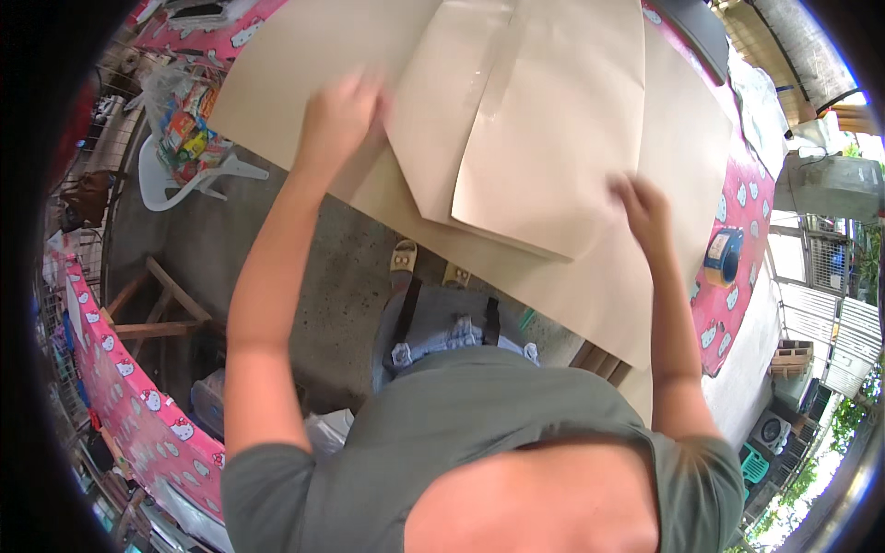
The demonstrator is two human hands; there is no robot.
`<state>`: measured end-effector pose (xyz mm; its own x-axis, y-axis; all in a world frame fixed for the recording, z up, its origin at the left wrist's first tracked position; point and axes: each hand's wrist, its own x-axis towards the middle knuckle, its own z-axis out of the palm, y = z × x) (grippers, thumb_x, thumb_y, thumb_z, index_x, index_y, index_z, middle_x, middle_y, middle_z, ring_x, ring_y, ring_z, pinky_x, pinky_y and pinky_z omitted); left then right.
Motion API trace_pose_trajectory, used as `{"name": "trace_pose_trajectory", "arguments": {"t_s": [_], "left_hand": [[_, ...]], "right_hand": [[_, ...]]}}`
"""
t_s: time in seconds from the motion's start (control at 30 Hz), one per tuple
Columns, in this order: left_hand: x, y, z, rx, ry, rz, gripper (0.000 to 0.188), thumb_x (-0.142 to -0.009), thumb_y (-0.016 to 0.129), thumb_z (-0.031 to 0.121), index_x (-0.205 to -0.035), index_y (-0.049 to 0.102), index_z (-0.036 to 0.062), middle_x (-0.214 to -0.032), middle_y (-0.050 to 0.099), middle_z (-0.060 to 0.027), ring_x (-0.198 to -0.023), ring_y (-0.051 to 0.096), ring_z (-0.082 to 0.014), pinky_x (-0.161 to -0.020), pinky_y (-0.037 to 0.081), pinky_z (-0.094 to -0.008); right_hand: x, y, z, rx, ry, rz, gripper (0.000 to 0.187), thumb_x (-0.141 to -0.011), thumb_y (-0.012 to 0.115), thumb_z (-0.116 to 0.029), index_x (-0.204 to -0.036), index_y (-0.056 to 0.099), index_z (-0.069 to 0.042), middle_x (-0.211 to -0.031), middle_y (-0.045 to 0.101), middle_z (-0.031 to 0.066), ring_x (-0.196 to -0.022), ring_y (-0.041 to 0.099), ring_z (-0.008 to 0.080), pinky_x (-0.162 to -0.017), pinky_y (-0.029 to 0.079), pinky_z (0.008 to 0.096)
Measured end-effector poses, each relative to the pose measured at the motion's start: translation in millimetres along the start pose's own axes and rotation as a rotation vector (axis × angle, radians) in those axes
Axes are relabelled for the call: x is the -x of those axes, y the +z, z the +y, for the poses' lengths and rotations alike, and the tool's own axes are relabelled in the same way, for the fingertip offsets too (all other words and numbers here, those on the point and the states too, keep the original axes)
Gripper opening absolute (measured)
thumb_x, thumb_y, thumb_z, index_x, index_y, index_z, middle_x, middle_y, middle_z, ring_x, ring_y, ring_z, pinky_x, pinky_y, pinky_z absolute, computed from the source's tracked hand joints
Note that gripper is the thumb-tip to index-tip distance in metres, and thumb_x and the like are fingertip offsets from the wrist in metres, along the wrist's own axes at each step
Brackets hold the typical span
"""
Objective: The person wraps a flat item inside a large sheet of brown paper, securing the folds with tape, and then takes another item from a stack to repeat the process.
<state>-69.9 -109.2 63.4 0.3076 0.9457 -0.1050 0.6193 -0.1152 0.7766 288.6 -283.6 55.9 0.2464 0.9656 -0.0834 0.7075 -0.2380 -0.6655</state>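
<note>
A folded piece of brown kraft paper (562, 120) lies before me, its side flaps overlapping along a central seam with a strip of clear tape (491, 92) on it. Beneath it is a larger flat sheet of brown paper (682, 138), spread over the table and past its near edge. My left hand (339, 124) is by the folded paper's left edge, fingers curled and smeared by motion. Over the lower sheet, right of the folded paper, my right hand (645, 217) has bent fingers with blurred tips. I cannot make out anything in either hand.
A blue tape roll (724, 256) stands on the pink patterned tablecloth (737, 313) at the right. At left, a white plastic chair (159, 180) holds a bag of colourful packets (189, 129). A wooden frame (161, 309) stands on the floor below it. A dark flat object (691, 32) lies far right.
</note>
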Motion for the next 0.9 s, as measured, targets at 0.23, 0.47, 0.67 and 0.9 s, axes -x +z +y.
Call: {"name": "trace_pose_trajectory", "arguments": {"t_s": [0.23, 0.47, 0.67, 0.9], "left_hand": [[-30, 96, -32, -0.777, 0.672, 0.324, 0.044, -0.092, 0.036, 0.035, -0.131, 0.045, 0.0157, -0.138, 0.040, -0.0040, -0.124, 0.041, -0.0236, -0.103, 0.024, -0.0513], [-38, 75, -40, -0.664, 0.828, -0.094, 0.062, -0.086, 0.047, 0.043, -0.140, 0.028, 0.0172, -0.146, 0.025, -0.0027, -0.134, 0.024, -0.0206, -0.107, 0.016, -0.0507], [-50, 48, -60, -0.686, 0.604, -0.192, 0.093, -0.072, 0.066, 0.040, -0.143, 0.013, 0.0128, -0.150, 0.006, -0.0082, -0.139, 0.005, -0.0227, -0.107, 0.003, -0.0569], [-45, 95, 19, -0.640, 0.800, -0.366, 0.100, -0.069, 0.067, 0.047, -0.143, 0.010, 0.0115, -0.150, 0.002, -0.0103, -0.138, -0.002, -0.0275, -0.103, 0.002, -0.0637]], "right_hand": [[-20, 58, 47, 0.806, -0.504, 0.103, 0.077, -0.085, 0.047, -0.050, -0.139, 0.019, -0.002, -0.146, 0.020, 0.0159, -0.135, 0.018, 0.0323, -0.107, 0.014, 0.0502], [-75, 100, -82, 0.637, -0.439, -0.177, 0.101, -0.072, 0.060, -0.055, -0.140, 0.012, 0.002, -0.148, 0.011, 0.0184, -0.137, 0.007, 0.0311, -0.107, 0.008, 0.0538], [-83, 138, -84, 0.750, -0.393, -0.121, 0.100, -0.072, 0.061, -0.055, -0.140, 0.013, 0.001, -0.148, 0.013, 0.0159, -0.137, 0.011, 0.0283, -0.106, 0.010, 0.0574], [-74, 130, -60, 0.814, -0.438, -0.140, 0.089, -0.074, 0.061, -0.049, -0.141, 0.020, -0.007, -0.147, 0.019, 0.0120, -0.137, 0.015, 0.0257, -0.106, 0.012, 0.0559]]}}
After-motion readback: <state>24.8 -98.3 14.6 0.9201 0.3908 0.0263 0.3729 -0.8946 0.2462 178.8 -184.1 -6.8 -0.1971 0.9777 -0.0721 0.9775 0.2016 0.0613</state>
